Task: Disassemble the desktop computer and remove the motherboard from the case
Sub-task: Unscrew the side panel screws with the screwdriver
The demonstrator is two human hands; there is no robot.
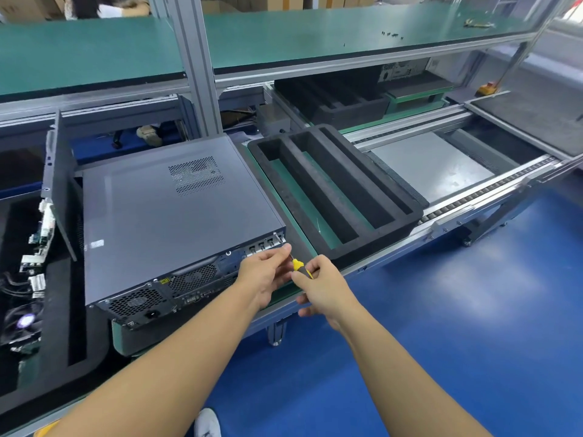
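A dark grey desktop computer case (164,216) lies flat on the conveyor, its rear panel with ports and fan grilles facing me. A small yellow-handled screwdriver (298,265) is at the case's rear right corner. My right hand (325,288) grips its handle. My left hand (268,272) pinches the shaft near the tip with thumb and forefinger, close to the expansion slot brackets (265,244). The side cover is on, so the motherboard inside is hidden.
An empty black foam tray (334,197) sits right of the case. At the left, another opened case with a raised panel (58,184) and exposed boards lies in foam. A green shelf (315,36) spans above. Blue floor lies below the conveyor edge.
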